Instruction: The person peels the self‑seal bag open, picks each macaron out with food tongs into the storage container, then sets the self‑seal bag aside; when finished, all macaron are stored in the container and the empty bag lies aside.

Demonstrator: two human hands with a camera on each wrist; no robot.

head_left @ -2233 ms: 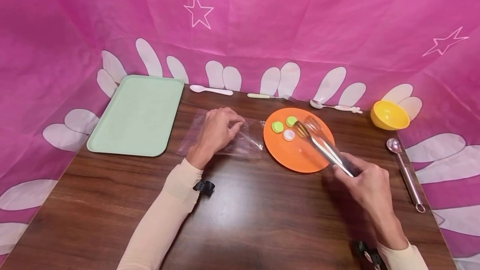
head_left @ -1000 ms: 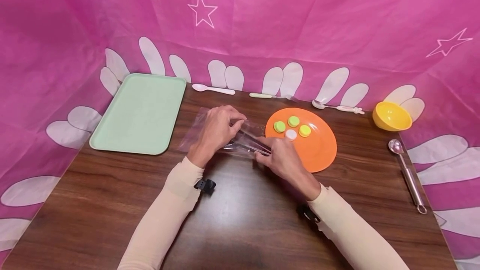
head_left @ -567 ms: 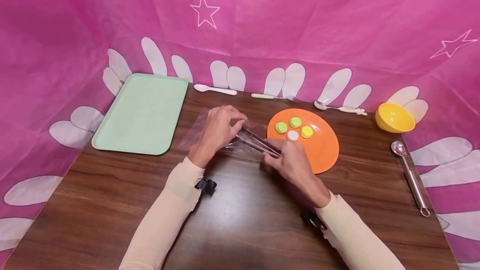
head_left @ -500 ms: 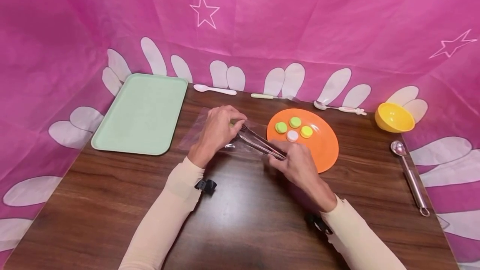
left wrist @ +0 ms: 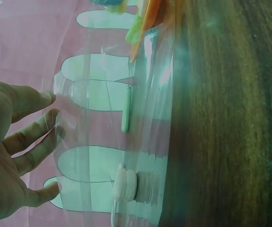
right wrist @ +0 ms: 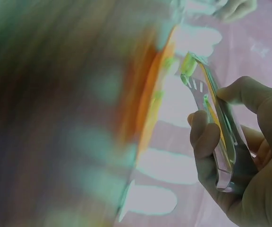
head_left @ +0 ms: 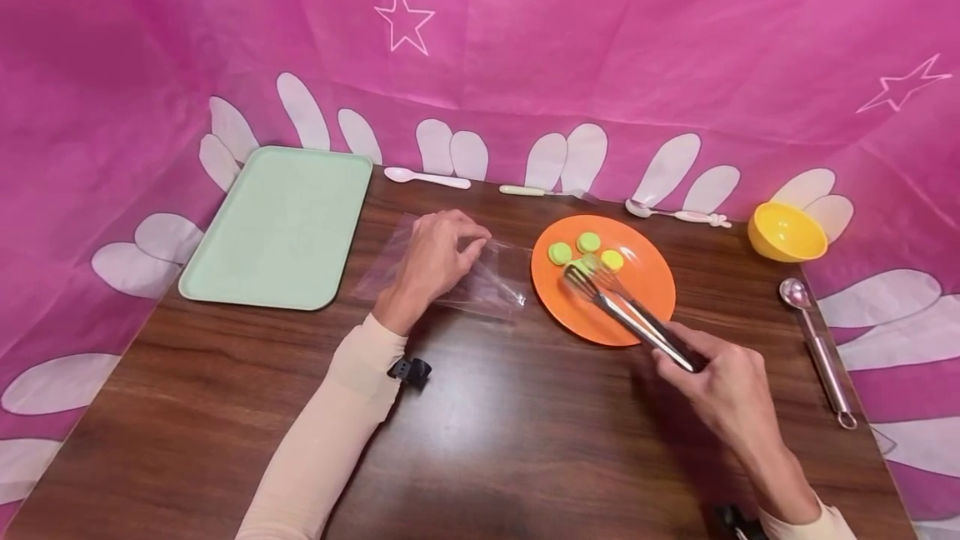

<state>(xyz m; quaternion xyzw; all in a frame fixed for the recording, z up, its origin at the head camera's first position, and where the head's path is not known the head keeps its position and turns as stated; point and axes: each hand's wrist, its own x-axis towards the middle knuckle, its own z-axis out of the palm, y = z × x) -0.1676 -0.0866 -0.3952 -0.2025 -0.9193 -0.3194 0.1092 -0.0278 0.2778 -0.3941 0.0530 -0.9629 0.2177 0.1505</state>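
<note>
My left hand [head_left: 438, 255] pinches the upper film of a clear plastic bag [head_left: 495, 294] lying on the table. Through the film, the left wrist view shows a whitish macaron [left wrist: 125, 184] inside. My right hand [head_left: 731, 386] grips metal tongs [head_left: 637, 319], whose slotted tips hold a green macaron [right wrist: 188, 65] over the orange plate [head_left: 637, 307]. On that plate lie a green macaron [head_left: 559, 253], another green macaron [head_left: 588, 242] and a yellow macaron [head_left: 612, 260]. The tongs' tips and their load cover the spot where the white macaron lay.
A pale green tray [head_left: 277, 227] stands at the left. Along the back lie a pink spoon [head_left: 427, 179], a green-handled fork [head_left: 525, 190] and a white-handled spoon [head_left: 678, 214]. At the right are a yellow bowl [head_left: 787, 233] and a metal scoop [head_left: 817, 352].
The tongs have gone from the plate into the bag and back over the plate, now with a green macaron. A yellow macaron now lies on the plate. My left hand has stayed at the bag.
</note>
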